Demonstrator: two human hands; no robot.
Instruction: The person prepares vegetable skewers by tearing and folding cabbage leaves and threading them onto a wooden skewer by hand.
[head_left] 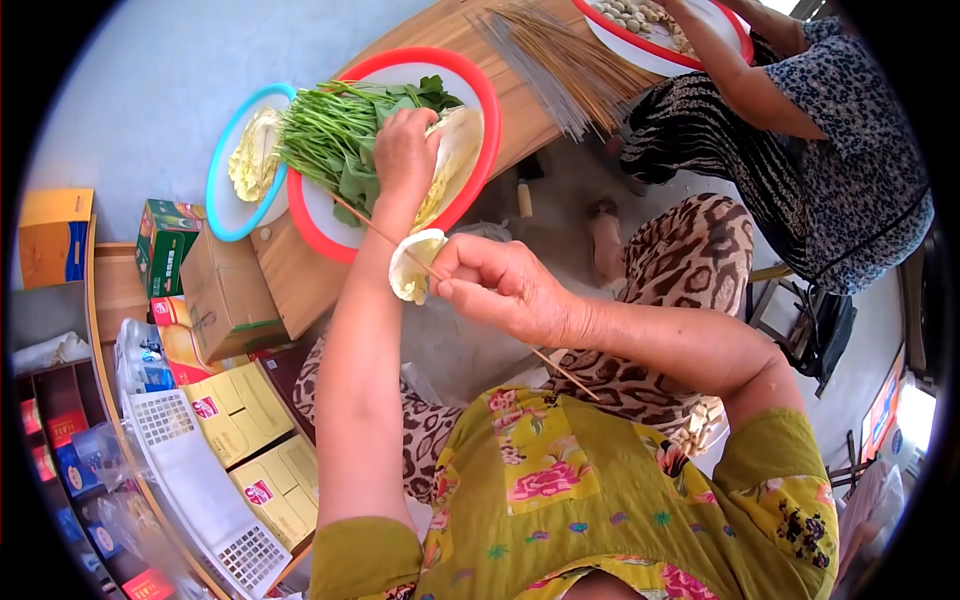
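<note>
In the head view, a skewer (572,378) is held by the right hand (500,285), and the fingers are closed in a pinch around it, beside a pale leaf piece (413,268). The leaf piece is carried on the skewer, and the skewer is slanted across the left forearm. The left hand (405,150) is placed over the red basket (490,110), with the fingers bent at the greens (335,130) and the pale leaves (455,150); whether something is grasped by them cannot be told. More leaves (255,155) are held in the blue basket (213,190), just beside the red one. On the wooden table (400,35), a bundle of sticks (565,65) is laid. At the upper right, another basket (745,45) is reached into by another person (850,150).
</note>
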